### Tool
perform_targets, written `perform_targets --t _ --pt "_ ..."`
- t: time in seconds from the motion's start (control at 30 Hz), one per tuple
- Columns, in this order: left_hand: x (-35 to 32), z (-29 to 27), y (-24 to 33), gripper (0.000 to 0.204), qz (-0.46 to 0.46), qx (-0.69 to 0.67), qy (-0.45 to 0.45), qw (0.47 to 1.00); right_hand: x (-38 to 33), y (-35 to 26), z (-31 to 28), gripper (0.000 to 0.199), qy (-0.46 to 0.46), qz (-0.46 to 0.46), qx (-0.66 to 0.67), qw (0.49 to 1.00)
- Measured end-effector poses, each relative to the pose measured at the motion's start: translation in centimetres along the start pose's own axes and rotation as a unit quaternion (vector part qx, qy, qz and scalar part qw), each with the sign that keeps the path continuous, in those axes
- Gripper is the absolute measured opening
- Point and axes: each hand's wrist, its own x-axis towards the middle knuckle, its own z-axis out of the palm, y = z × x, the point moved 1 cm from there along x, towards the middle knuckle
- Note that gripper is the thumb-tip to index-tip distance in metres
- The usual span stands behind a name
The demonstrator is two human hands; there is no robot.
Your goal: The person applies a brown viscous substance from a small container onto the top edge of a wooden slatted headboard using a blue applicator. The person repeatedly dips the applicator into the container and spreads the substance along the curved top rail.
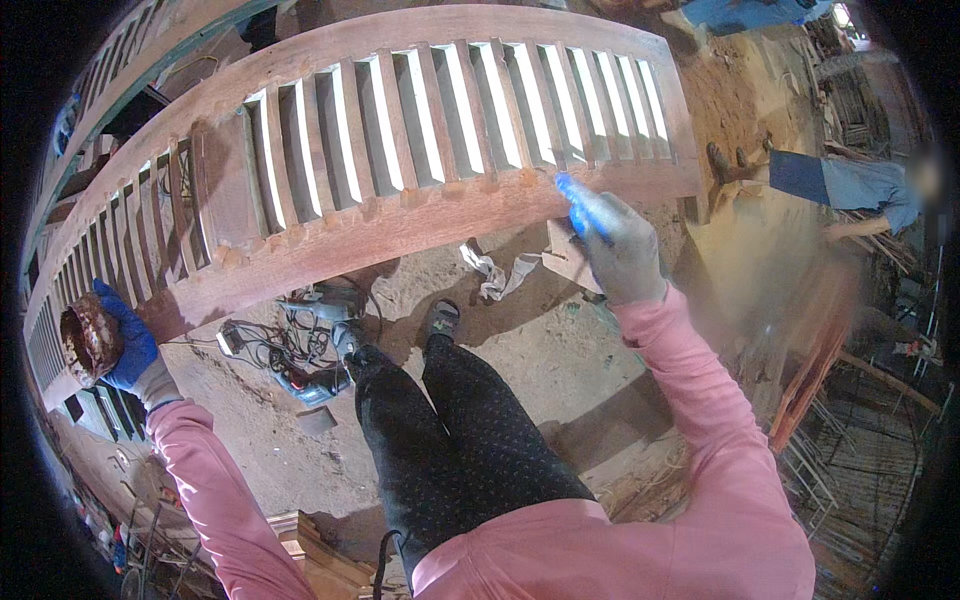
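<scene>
A long louvred wooden panel (400, 228) with slanted slats stretches across the view in front of me. Reddish-brown patches mark its lower rail where the slats meet it. My left hand (128, 345), in a blue glove, is wrapped round a round pot (90, 342) smeared with brown paste, at the panel's left part. My right hand (612, 232), in a grey glove with blue fingers, is closed at the rail's right part. From its fingertips pokes a thin, dark scraper blade (562, 158), close to the slat ends; the rest of it is hidden by the hand.
Below the panel, corded power tools (310, 345) and a white cloth strip (497, 275) lie on the dusty floor near my feet. At the right, another person (850, 190) is near stacked wood. A reddish board (815, 350) stands right of my arm. Another wooden frame (150, 75) is at the upper left.
</scene>
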Motion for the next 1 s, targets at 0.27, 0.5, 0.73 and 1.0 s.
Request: perform_targets --t 0.27,0.5,0.73,1.0 --pt "-0.1 0.3 1.1 0.05 0.086 0.153 -0.003 0.985 0.1 1.3 0.9 0.033 -0.027 0.462 0.59 0.662" --pt "0.9 -1.3 -1.7 0.052 -0.039 -0.004 -0.011 0.999 0.5 1.7 0.8 0.031 0.004 0.475 0.537 0.697" --pt "0.6 -0.4 -0.7 0.058 -0.048 0.045 -0.028 0.997 1.5 1.2 1.1 0.035 0.04 -0.047 -0.017 0.998" --pt "0.9 -1.4 -2.8 0.059 -0.073 -0.043 -0.026 0.996 0.4 -0.8 -0.1 0.052 -0.071 -0.016 -0.003 0.997"
